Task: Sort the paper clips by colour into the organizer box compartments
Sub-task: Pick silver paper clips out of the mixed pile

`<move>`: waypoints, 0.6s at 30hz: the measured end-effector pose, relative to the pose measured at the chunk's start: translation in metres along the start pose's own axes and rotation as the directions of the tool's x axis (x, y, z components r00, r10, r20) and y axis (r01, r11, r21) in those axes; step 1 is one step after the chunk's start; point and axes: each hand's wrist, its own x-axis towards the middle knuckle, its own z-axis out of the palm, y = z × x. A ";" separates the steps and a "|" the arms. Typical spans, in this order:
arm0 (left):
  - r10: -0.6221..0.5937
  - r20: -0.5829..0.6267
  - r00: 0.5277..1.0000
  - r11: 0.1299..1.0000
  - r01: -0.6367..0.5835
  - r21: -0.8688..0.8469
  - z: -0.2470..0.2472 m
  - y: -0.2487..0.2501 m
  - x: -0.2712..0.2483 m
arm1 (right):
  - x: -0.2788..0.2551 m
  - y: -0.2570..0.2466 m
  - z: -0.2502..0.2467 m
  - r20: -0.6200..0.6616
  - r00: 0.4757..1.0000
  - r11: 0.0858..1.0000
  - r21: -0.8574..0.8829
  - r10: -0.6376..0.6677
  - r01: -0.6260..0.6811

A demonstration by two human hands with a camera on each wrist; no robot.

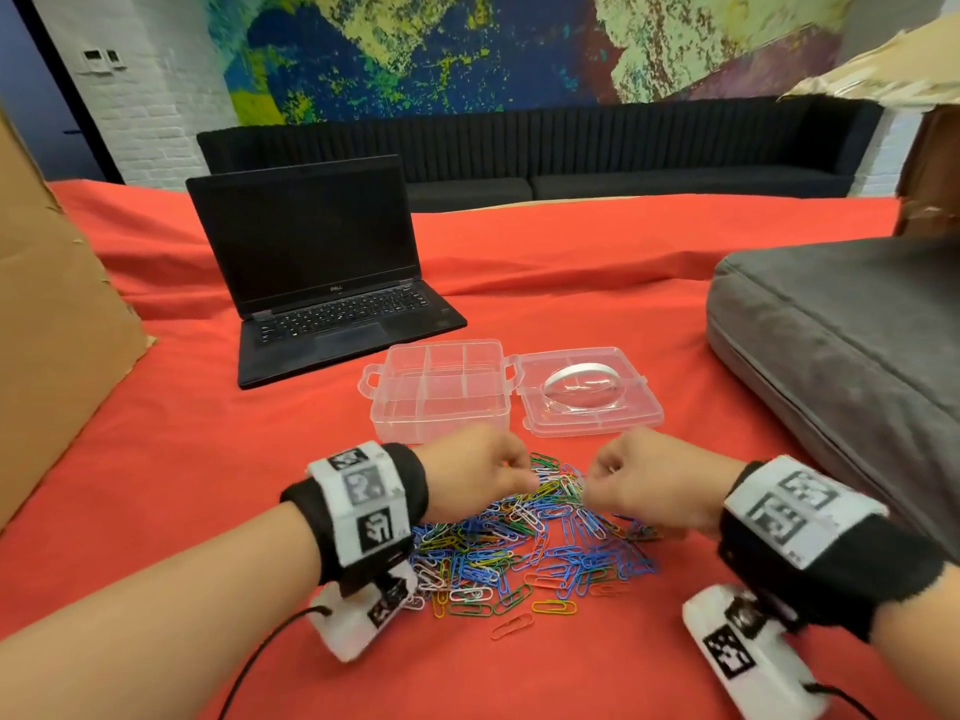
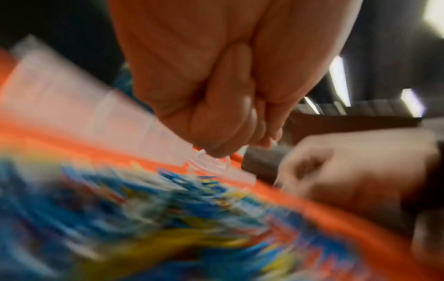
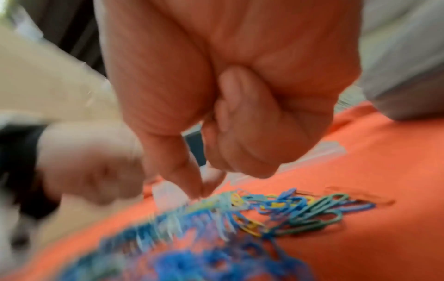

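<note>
Both hands work the far edge of the clips [image 1: 524, 543], heaped on the red cloth [image 1: 208, 459] just before the open box [image 1: 439, 389], whose compartments look empty. The left hand [image 1: 475, 472] is curled, the right hand [image 1: 641, 480] pinching down; blur hides whether either grips a clip. The clips interlock, so a lifted one could drag other colours along, or slip and vanish on the cloth

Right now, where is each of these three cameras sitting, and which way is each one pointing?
Head: worn on the head, looking forward and down at the paper clip pile, organizer box, both forearms and hands.
Left wrist: looks along the left hand over the clips; blurred.
Right wrist: looks along the right hand, fingers down by the clips.
Both wrist views share the pile and each other's hand.
</note>
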 end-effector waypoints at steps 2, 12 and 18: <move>0.004 0.055 0.999 0.976 -0.016 0.219 0.003 0.003 0.001 | -0.003 0.007 -0.011 0.160 0.987 0.776 0.617 0.034 -0.127; 0.042 0.013 0.999 0.982 -0.044 0.183 0.000 -0.004 0.001 | 0.000 0.012 -0.005 0.100 0.987 0.766 0.622 0.127 -0.162; -0.116 0.005 0.993 0.860 0.103 -0.500 -0.004 -0.014 -0.010 | 0.013 0.009 0.009 -0.063 0.997 0.937 -0.347 -0.054 0.029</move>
